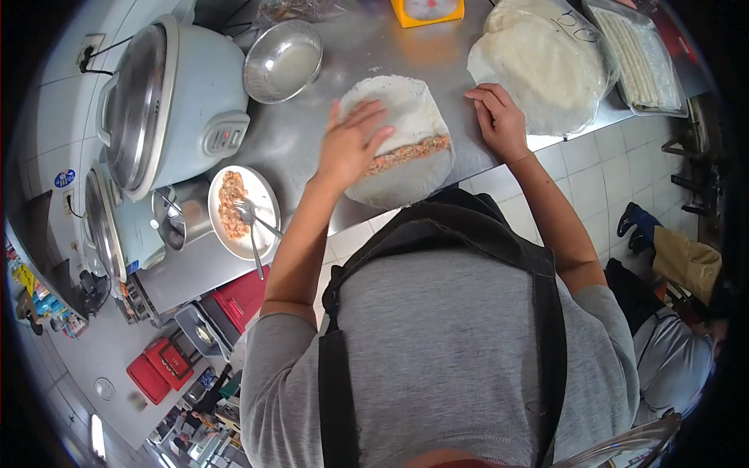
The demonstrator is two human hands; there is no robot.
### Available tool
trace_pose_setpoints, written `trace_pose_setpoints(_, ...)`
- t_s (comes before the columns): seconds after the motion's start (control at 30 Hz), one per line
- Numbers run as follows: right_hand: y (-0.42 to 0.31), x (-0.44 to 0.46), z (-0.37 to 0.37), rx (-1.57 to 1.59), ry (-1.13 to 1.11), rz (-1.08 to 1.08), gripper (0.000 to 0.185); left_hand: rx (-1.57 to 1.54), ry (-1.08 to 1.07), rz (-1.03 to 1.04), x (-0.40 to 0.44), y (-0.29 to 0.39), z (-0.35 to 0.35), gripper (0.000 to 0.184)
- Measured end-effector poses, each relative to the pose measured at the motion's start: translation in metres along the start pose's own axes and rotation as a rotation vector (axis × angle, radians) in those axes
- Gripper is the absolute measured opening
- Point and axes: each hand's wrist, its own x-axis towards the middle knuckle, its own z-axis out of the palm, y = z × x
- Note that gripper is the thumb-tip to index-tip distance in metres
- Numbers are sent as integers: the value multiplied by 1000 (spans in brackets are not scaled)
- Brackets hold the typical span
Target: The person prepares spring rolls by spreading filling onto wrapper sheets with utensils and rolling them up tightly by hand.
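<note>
A thin, pale spring roll wrapper [402, 101] lies flat on the steel counter in front of me. Across it runs a narrow strip of pinkish minced filling [417, 150]. Over the wrapper's left part is my left hand [351, 148], fingers spread and slightly blurred, with its thumb side near the filling's left end. Whether the fingers press on the sheet I cannot tell. My right hand [502, 123] rests at the counter's right, loosely bent and holding nothing visible, beside a stack of round wrappers [538, 66] in clear plastic.
Left of the wrapper stand a white dish [268, 204] of filling with cutlery, a metal bowl [283, 64] of pale liquid, and a large rice cooker [195, 101]. A yellow scale [427, 9] and a tray of pale rolls [644, 62] sit behind. Another person [671, 351] is at right.
</note>
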Motion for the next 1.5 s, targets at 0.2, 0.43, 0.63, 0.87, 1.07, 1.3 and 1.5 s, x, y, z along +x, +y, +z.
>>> trace_pose_setpoints(0.2, -9, -35, -4, 25, -142, -236, 23, -93, 416, -240, -82, -12, -22, 20)
trace_pose_setpoints(0.43, -33, -58, -6, 26, -253, -256, 27, -120, 402, -303, -149, -4, 16, 19)
trace_pose_setpoints(0.63, -35, -58, -4, 11, -315, -358, 31, -27, 345, -125, -146, 4, 25, 32)
trace_pose_setpoints(0.87, -39, -56, -7, 0, -355, -423, 36, 103, 224, 35, -146, -3, 24, 38)
trace_pose_setpoints(1.07, -33, -58, -1, -19, -351, -420, 30, 45, 234, 89, -145, -7, 25, 37)
trace_pose_setpoints(1.3, -37, -59, 10, 6, -297, -341, 21, 20, 251, 179, -146, -21, 27, 29)
trace_pose_setpoints(1.5, -48, -61, 11, 34, -251, -263, 19, 12, 267, 180, -144, -18, 25, 28)
